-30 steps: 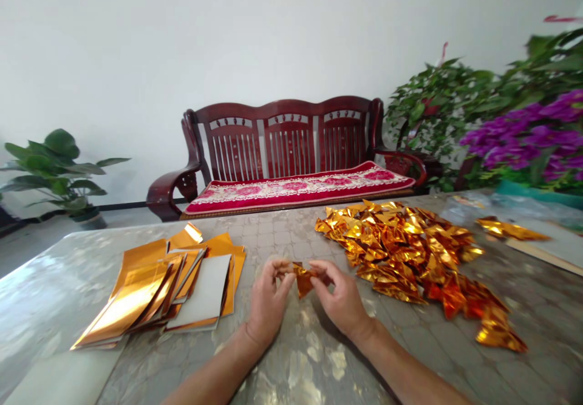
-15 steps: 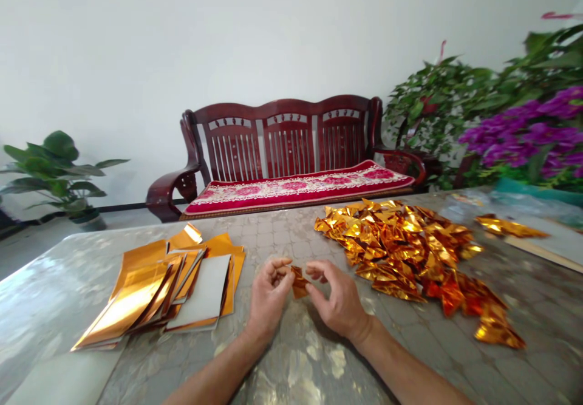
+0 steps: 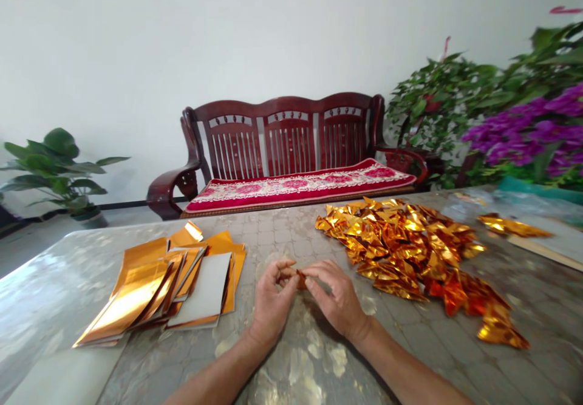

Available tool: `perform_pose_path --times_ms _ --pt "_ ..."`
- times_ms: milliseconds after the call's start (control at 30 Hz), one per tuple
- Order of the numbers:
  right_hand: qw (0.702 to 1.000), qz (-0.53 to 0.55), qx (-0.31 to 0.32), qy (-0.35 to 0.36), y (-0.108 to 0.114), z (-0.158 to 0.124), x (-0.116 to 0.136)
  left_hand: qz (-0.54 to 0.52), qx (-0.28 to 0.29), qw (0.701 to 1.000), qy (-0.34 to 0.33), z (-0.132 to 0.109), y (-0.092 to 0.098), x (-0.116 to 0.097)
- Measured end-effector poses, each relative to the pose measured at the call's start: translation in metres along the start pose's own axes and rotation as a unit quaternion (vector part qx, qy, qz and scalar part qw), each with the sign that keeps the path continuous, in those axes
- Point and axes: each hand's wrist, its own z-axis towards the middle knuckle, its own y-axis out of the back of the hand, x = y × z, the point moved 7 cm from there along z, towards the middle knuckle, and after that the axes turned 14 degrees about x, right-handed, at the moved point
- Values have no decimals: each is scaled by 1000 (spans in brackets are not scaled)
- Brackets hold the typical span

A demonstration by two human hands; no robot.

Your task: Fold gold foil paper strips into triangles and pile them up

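Note:
Between my fingertips is a small folded piece of gold foil paper point(image 3: 301, 280), mostly hidden by the fingers. My left hand point(image 3: 273, 296) pinches its left side, thumb against curled fingers. My right hand point(image 3: 334, 296) is closed on its right side, thumb and forefinger pressed together. Left of my hands lies a loose stack of gold foil paper sheets point(image 3: 141, 280), some with the pale back point(image 3: 203, 289) facing up. To the right spreads a large heap of folded gold foil pieces point(image 3: 396, 241).
The patterned table point(image 3: 291, 368) carries everything. At its right end are a clear plastic bag point(image 3: 469, 203), a pale board point(image 3: 555, 241) and another gold piece point(image 3: 514, 226). Beyond stands a dark red wooden bench point(image 3: 291, 138), with potted plants point(image 3: 59, 174) and purple flowers point(image 3: 532, 129) at the sides.
My right hand's fingers have come in from a spread position and closed on the foil piece. Less of the foil shows now, and both hands are closer together.

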Motion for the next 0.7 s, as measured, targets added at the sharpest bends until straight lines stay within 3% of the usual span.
perform_pose_path --times_ms 367,700 --pt "990 81 -23 -110 -7 1 -22 -7 27 999 17 0 -5 8" --pt "997 -12 -36 -62 -4 0 -15 2 55 998 27 1 -7 10"
